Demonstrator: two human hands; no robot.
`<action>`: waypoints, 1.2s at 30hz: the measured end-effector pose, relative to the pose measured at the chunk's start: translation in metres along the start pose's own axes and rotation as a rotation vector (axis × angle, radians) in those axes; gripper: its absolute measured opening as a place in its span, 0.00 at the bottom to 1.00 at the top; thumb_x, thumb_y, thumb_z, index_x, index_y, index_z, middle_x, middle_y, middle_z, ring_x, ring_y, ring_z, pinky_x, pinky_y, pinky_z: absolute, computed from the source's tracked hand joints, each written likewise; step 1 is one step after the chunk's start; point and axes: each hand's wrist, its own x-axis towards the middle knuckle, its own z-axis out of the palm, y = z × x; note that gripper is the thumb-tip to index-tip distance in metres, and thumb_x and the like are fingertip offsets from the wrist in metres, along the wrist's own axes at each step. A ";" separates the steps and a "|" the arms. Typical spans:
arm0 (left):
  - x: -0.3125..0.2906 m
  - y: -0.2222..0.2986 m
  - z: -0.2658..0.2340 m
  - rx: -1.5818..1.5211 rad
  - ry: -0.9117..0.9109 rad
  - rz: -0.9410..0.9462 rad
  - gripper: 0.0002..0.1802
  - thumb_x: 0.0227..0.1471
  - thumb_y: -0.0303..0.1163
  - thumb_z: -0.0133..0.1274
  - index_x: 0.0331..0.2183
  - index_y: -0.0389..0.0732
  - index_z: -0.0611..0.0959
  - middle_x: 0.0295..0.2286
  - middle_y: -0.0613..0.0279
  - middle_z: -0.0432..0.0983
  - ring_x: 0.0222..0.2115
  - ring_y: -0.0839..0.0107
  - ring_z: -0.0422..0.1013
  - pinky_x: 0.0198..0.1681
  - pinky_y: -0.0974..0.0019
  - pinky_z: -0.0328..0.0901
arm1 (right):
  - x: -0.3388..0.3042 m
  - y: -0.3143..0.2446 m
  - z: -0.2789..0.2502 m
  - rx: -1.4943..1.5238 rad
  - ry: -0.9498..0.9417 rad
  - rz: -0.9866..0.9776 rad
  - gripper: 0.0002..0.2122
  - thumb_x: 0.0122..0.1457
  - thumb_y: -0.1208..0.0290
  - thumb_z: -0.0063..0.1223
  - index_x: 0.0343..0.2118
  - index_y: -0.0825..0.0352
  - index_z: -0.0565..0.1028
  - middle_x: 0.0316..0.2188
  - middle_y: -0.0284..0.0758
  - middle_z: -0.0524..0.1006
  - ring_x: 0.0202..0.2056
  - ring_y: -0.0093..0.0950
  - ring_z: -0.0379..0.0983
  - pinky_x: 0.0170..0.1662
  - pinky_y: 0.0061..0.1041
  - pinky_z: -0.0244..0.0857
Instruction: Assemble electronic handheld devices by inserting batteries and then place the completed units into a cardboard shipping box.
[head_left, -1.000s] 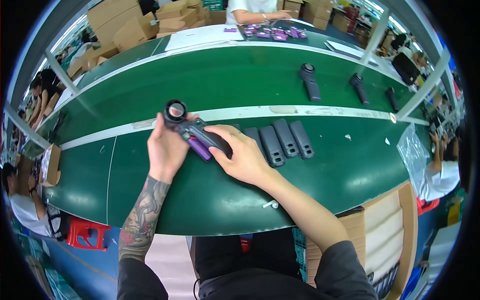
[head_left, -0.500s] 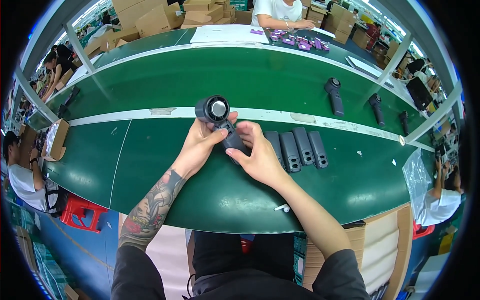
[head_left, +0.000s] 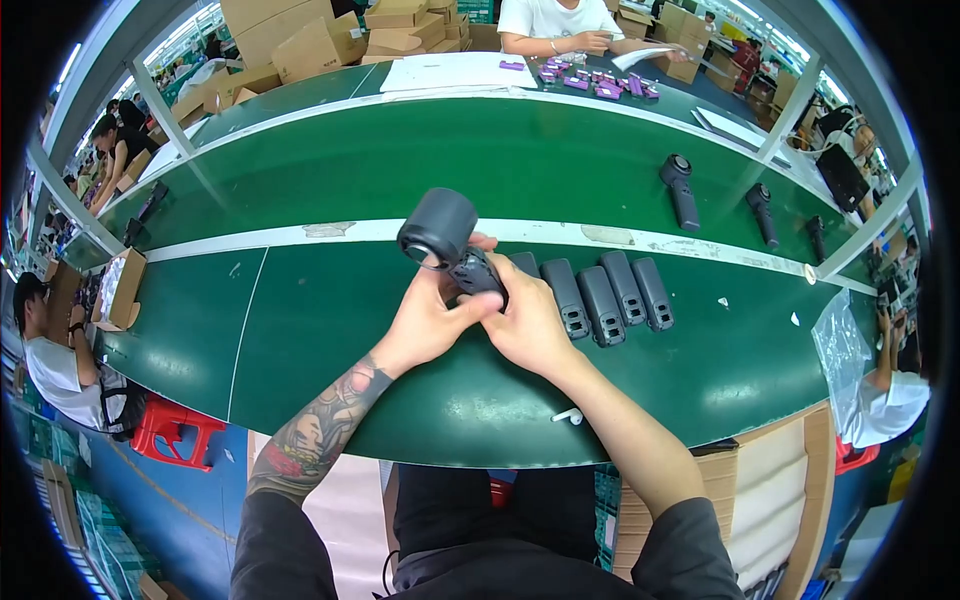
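Observation:
Both hands are closed around a dark grey handheld fan above the middle of the green table. Its thick round head leans up and to the left, and most of its handle is hidden by my fingers. My left hand grips the handle just under the head, thumb across the front. My right hand wraps the handle's lower part from the right, and the two thumbs come close together. Beside the right hand lie several dark grey handle casings in a slanted row, with small openings at their near ends.
A white earbud-like piece lies near the table's front edge. Beyond a white rail, more handheld fans lie on the green belt. Purple parts lie before a person across. A carton stands left, a plastic bag right.
The fan has turned in my hands: its silver-centred round face no longer shows, and the head's smooth side does. Both hands moved slightly right and changed their hold. The person across lifted a white sheet.

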 end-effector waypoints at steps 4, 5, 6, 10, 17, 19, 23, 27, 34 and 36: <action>-0.002 0.010 0.000 0.182 0.052 -0.280 0.27 0.51 0.21 0.61 0.53 0.33 0.73 0.47 0.51 0.75 0.41 0.70 0.75 0.46 0.68 0.71 | -0.002 -0.005 0.002 -0.088 0.003 0.026 0.22 0.51 0.78 0.56 0.52 0.67 0.72 0.40 0.46 0.81 0.33 0.44 0.79 0.36 0.37 0.71; -0.002 0.009 -0.001 0.184 0.050 -0.281 0.27 0.51 0.21 0.61 0.53 0.33 0.73 0.47 0.51 0.75 0.41 0.70 0.75 0.46 0.68 0.71 | -0.002 -0.005 0.002 -0.085 0.005 0.027 0.22 0.51 0.78 0.56 0.52 0.67 0.72 0.40 0.46 0.81 0.33 0.44 0.79 0.36 0.37 0.71; -0.001 0.007 -0.002 0.197 0.040 -0.242 0.26 0.52 0.22 0.60 0.53 0.33 0.73 0.46 0.51 0.75 0.40 0.71 0.75 0.44 0.68 0.72 | -0.001 -0.005 0.003 -0.092 -0.007 0.038 0.22 0.52 0.78 0.56 0.53 0.68 0.71 0.40 0.46 0.81 0.32 0.43 0.79 0.36 0.36 0.71; 0.002 0.001 -0.005 0.230 0.011 -0.121 0.23 0.57 0.25 0.58 0.53 0.32 0.73 0.42 0.53 0.76 0.37 0.72 0.74 0.38 0.70 0.72 | 0.002 -0.003 0.004 -0.115 -0.045 0.069 0.21 0.54 0.78 0.55 0.53 0.69 0.70 0.40 0.45 0.81 0.31 0.41 0.79 0.35 0.35 0.72; 0.005 -0.005 -0.012 -0.031 0.132 -0.247 0.14 0.66 0.32 0.46 0.48 0.34 0.76 0.35 0.57 0.77 0.32 0.72 0.73 0.37 0.70 0.70 | 0.010 0.022 -0.021 1.039 -0.106 0.282 0.19 0.62 0.73 0.51 0.55 0.72 0.67 0.40 0.44 0.79 0.29 0.34 0.77 0.33 0.27 0.72; 0.004 -0.010 -0.019 -0.016 0.136 -0.246 0.14 0.69 0.34 0.42 0.46 0.34 0.77 0.33 0.58 0.77 0.31 0.72 0.73 0.36 0.70 0.70 | 0.013 0.028 -0.036 1.388 -0.131 0.372 0.19 0.65 0.71 0.49 0.57 0.73 0.66 0.40 0.44 0.78 0.27 0.30 0.76 0.32 0.22 0.71; 0.006 -0.013 -0.023 0.108 0.089 -0.254 0.13 0.68 0.32 0.42 0.44 0.35 0.78 0.32 0.59 0.76 0.30 0.73 0.73 0.37 0.70 0.70 | 0.017 0.037 -0.049 1.566 -0.200 0.298 0.16 0.66 0.69 0.49 0.52 0.73 0.68 0.38 0.43 0.78 0.30 0.30 0.78 0.32 0.21 0.71; 0.007 -0.014 -0.026 0.180 0.069 -0.253 0.13 0.68 0.32 0.42 0.44 0.35 0.78 0.31 0.59 0.76 0.29 0.73 0.73 0.37 0.71 0.70 | 0.020 0.042 -0.059 1.623 -0.158 0.262 0.16 0.67 0.68 0.47 0.53 0.73 0.67 0.40 0.45 0.78 0.28 0.28 0.76 0.31 0.20 0.71; 0.011 -0.014 -0.024 0.146 0.082 -0.281 0.13 0.68 0.30 0.41 0.43 0.35 0.79 0.29 0.60 0.76 0.28 0.74 0.72 0.36 0.71 0.70 | 0.031 0.111 -0.102 1.630 -0.376 0.145 0.18 0.67 0.72 0.48 0.56 0.76 0.65 0.45 0.50 0.76 0.35 0.29 0.78 0.41 0.21 0.76; 0.010 -0.016 -0.025 0.142 0.076 -0.289 0.13 0.68 0.30 0.41 0.43 0.35 0.79 0.29 0.60 0.76 0.28 0.74 0.72 0.36 0.71 0.69 | 0.033 0.110 -0.101 1.505 -0.119 0.205 0.17 0.67 0.73 0.48 0.55 0.77 0.66 0.45 0.49 0.76 0.37 0.29 0.78 0.42 0.21 0.75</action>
